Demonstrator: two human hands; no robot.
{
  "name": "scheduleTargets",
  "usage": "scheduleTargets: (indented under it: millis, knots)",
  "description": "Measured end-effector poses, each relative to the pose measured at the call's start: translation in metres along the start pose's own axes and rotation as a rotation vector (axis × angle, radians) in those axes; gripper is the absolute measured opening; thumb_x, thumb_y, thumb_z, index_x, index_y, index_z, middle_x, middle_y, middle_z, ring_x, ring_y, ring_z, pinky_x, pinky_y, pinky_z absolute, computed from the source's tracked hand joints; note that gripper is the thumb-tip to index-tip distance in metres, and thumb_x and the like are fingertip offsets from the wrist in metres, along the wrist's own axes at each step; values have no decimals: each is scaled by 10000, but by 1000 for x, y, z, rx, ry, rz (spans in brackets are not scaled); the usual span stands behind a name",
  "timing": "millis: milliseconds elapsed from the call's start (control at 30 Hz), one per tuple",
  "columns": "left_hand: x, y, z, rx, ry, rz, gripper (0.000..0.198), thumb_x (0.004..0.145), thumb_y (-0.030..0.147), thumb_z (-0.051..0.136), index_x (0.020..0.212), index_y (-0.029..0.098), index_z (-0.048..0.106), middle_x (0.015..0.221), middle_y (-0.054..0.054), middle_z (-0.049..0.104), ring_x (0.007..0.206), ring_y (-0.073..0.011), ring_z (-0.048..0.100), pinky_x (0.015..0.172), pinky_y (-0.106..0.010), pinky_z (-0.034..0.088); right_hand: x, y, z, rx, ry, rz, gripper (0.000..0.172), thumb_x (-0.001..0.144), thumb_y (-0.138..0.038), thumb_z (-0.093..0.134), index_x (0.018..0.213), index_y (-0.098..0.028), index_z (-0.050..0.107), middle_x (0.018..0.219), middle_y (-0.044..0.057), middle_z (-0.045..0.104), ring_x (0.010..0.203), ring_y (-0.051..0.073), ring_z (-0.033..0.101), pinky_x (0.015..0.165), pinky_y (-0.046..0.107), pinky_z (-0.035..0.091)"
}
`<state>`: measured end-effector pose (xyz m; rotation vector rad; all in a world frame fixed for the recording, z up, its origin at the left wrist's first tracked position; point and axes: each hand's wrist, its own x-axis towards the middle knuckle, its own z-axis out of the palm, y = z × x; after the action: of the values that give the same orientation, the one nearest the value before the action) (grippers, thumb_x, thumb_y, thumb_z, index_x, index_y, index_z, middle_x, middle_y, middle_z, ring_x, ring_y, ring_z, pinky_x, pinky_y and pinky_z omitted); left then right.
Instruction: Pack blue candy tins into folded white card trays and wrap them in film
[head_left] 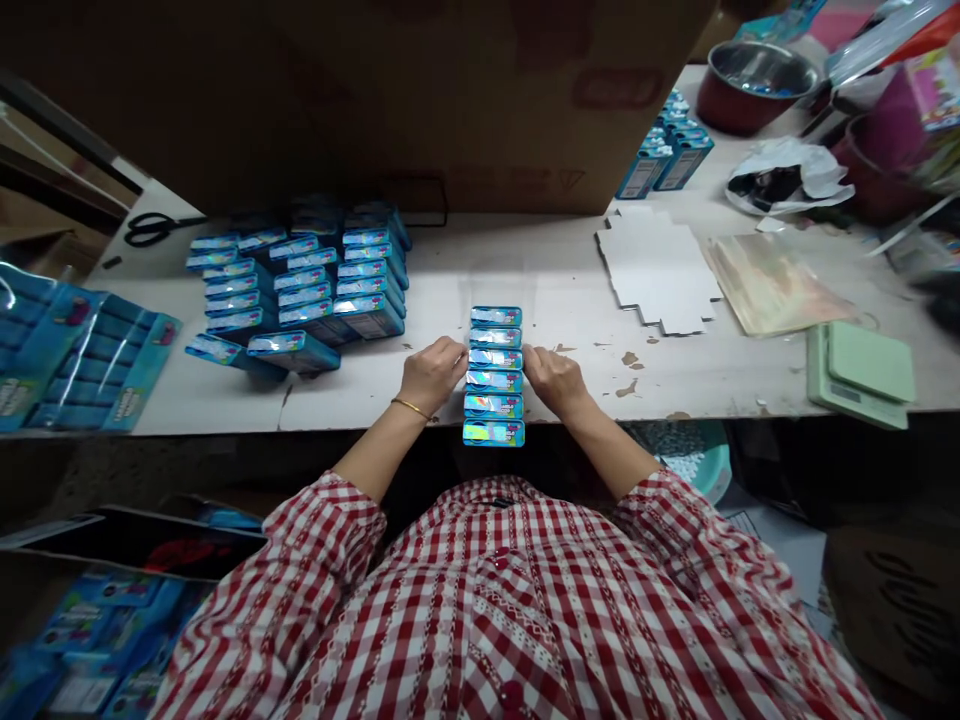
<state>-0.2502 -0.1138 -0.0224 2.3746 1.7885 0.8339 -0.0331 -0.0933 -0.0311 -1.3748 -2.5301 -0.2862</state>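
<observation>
A single row of several small blue boxes [493,380] with shiny printed ends runs toward me, its near end at the table's front edge. My left hand [433,372] is at the row's left side, with its fingers curled and the tips against the boxes. On the right side, my right hand [553,378] presses in the same way, fingers bent, so the row is held between both hands. The undersides of the fingers are hidden. To the left stand more of these blue boxes [300,285], grouped in uneven columns.
A large cardboard box [360,110] stands behind. Black scissors [154,230] lie at left, near wrapped blue packs [97,360]. Rightward are a flat white card cutout [660,265], plastic bags [772,285], a green scale [862,370], a metal bowl [739,105] and more blue boxes [679,160].
</observation>
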Motion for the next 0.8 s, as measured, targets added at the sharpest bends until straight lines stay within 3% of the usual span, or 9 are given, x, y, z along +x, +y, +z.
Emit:
scheduleTargets:
  millis: [67, 167, 367, 467, 567, 700, 800]
  knots:
    - [1, 0, 0, 44, -3, 2, 189, 829, 232, 485, 721, 180, 631, 731, -39, 629, 649, -133, 556, 541, -238, 352, 5, 1, -4, 9, -61, -5, 263, 862, -80, 342, 803, -134, 592, 654, 64, 594, 539, 118, 473, 496, 282, 207]
    - [2, -4, 6, -85, 54, -47, 167, 815, 237, 507, 723, 179, 634, 729, -31, 634, 652, -132, 555, 577, -239, 381, 14, 2, -6, 80, -111, 67, 249, 857, -119, 382, 809, -140, 626, 723, 78, 631, 601, 141, 525, 507, 275, 235]
    - [7, -9, 23, -324, 182, -219, 142, 770, 217, 535, 656, 169, 605, 675, -6, 613, 587, -109, 511, 599, -238, 406, 22, -6, 1, 287, 79, 311, 248, 863, -194, 407, 854, -190, 654, 862, 47, 664, 725, 156, 561, 587, 255, 319]
    - [5, -8, 23, -307, 223, -216, 128, 770, 198, 530, 668, 168, 603, 697, -15, 607, 608, -115, 512, 623, -244, 404, 17, -9, -4, 214, 93, 230, 267, 871, -210, 387, 837, -175, 650, 834, 58, 650, 700, 149, 540, 562, 257, 280]
    - [-1, -5, 19, -259, 235, -171, 131, 797, 210, 515, 711, 167, 603, 720, -23, 603, 609, -118, 507, 625, -248, 394, 12, -10, -16, 121, 23, 89, 277, 879, -224, 377, 845, -156, 644, 836, 72, 641, 714, 149, 538, 552, 264, 247]
    - [-10, -4, 14, -170, 204, -73, 176, 841, 239, 476, 734, 171, 599, 764, -41, 606, 672, -135, 536, 622, -250, 377, 12, -12, -25, 80, -81, 124, 243, 862, -205, 412, 859, -146, 648, 868, 87, 652, 704, 158, 558, 545, 268, 243]
    - [-12, -5, 14, -119, 198, -62, 171, 840, 233, 481, 725, 175, 593, 763, -42, 602, 675, -139, 538, 600, -249, 364, 15, -11, -18, 158, -88, 158, 219, 842, -199, 442, 841, -157, 657, 873, 79, 666, 728, 167, 582, 569, 262, 288]
